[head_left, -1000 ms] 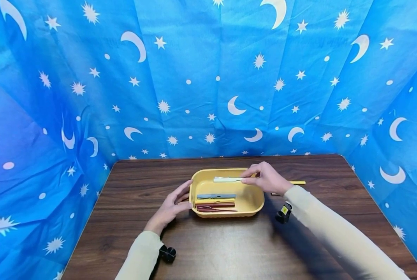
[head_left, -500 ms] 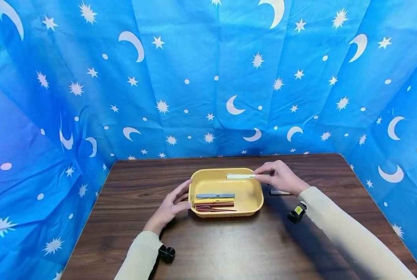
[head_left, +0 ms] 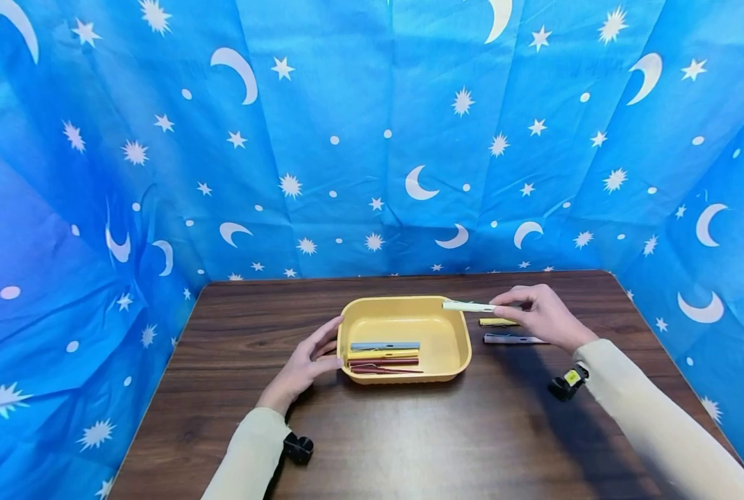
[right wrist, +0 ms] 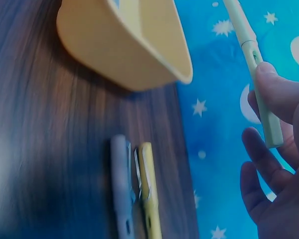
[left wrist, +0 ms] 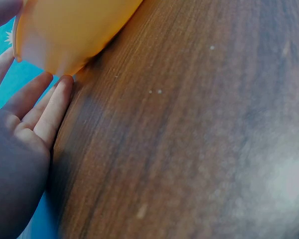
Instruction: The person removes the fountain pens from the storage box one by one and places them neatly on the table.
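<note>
My right hand (head_left: 548,317) pinches a pale greenish-white pen (head_left: 467,306) by one end, between thumb and fingers. That pen is level, its clip end overlapping the right back rim of the yellow tray (head_left: 445,347) in the head view. With straight, spread fingers my left hand (head_left: 301,367) touches the tray's left end, thumb at the rim. Inside the tray, to the front left, lie a blue-grey pen (head_left: 385,345), a yellow pen (head_left: 384,354) and dark red pens (head_left: 387,371), side by side. The right wrist view shows the held pen (right wrist: 251,64) slanting past the thumb.
Right of the tray, below my right hand, a grey pen (right wrist: 120,184) and another yellow pen (right wrist: 148,184) lie side by side on the wooden table (head_left: 403,444). A blue star-and-moon curtain (head_left: 359,104) rises behind the table and along both sides.
My right hand has moved right with the pale pen, from over the tray to beyond its right end. This uncovers more of the pens on the table. My left hand stays at the tray.
</note>
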`<action>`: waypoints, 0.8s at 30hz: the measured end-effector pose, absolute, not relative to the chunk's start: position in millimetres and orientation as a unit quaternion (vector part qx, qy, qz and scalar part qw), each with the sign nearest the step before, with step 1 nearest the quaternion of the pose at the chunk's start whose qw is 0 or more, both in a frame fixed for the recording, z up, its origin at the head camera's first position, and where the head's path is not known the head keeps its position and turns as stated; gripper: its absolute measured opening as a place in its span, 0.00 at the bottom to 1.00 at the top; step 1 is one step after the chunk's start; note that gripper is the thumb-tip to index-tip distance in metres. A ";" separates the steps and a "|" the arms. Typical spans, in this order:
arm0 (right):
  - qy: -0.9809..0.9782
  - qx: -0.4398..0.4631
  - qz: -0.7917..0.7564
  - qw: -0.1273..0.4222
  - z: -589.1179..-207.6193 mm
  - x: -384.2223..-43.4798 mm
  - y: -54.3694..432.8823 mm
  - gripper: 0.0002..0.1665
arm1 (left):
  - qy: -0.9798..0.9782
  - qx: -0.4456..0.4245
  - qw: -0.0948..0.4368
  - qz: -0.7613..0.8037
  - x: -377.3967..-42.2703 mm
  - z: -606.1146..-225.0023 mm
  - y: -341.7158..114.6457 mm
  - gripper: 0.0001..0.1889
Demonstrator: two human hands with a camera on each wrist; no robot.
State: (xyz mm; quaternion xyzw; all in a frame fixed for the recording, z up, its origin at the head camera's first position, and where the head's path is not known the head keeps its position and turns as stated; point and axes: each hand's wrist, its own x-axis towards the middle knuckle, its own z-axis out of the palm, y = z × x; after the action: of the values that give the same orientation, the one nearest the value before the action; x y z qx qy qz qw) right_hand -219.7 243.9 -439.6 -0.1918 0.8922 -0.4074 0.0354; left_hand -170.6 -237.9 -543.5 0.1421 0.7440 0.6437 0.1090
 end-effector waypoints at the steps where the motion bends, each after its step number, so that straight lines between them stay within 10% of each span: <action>1: 0.894 -0.189 -0.406 0.034 -441.1 -218.4 247.6 0.08 | 0.744 0.140 0.109 0.644 -170.5 -543.1 -237.9 0.42; 24: 0.911 -0.171 -0.374 0.013 -480.2 -187.7 299.7 0.07 | 0.746 0.141 0.101 0.643 -168.0 -543.3 -238.2 0.42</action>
State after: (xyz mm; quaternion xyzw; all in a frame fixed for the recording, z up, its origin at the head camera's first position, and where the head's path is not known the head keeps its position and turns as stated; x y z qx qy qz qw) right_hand -187.7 299.7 -480.2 -0.1713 0.9113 -0.3741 0.0133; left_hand -168.0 -238.2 -543.3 0.1412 0.7456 0.6435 0.1006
